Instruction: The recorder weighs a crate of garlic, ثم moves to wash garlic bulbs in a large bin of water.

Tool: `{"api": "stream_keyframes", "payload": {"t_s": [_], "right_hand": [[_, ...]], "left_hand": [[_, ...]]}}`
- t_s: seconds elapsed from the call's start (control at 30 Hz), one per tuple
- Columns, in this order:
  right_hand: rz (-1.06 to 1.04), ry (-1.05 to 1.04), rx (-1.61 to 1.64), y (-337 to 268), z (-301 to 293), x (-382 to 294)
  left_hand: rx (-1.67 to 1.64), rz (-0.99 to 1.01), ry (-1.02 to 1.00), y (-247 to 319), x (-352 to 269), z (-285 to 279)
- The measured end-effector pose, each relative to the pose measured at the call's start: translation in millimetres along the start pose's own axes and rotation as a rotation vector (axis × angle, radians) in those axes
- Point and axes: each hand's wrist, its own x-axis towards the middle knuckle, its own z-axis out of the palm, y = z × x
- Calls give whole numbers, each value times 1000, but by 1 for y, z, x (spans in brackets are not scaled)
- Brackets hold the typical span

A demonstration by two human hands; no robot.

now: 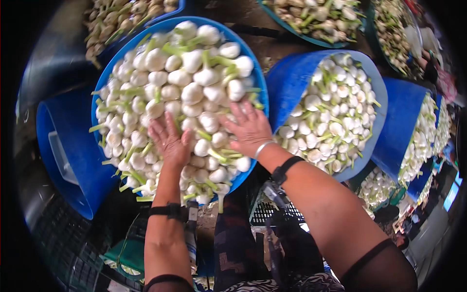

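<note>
A round blue tub (263, 106) in front of me is heaped with white garlic bulbs (192, 93) that have short green stems. My left hand (170, 141) rests on the heap near its middle, fingers spread. On the heap's right side lies my right hand (248, 126), palm down with the fingers apart and a bracelet at the wrist. Neither hand is closed around a bulb. Some stems stick out over the tub's rim at the left and front.
To the right, a tilted blue barrel (292, 78) holds more garlic, with another blue barrel (399, 127) beyond it. A blue barrel (65, 157) lies tilted at left. Browner bulbs fill a teal tub (317, 43) at the back. A dark plastic crate (262, 211) sits near my legs.
</note>
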Motion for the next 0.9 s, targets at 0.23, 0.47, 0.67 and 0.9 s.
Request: {"api": "stream_keyframes", "payload": {"t_s": [0.23,0.47,0.67,0.9], "right_hand": [[14,277,255,47,-29,-60],[837,43,177,128,-29,-261],[1095,-29,288,207,6,-273],[1013,-379,451,260,45,-274]], "left_hand": [[-368,328,-68,100,-102,-69],[-185,860,-386,309,-162,1],[115,1033,-304,393,-120,130],[213,871,-614,421,-111,167]]}}
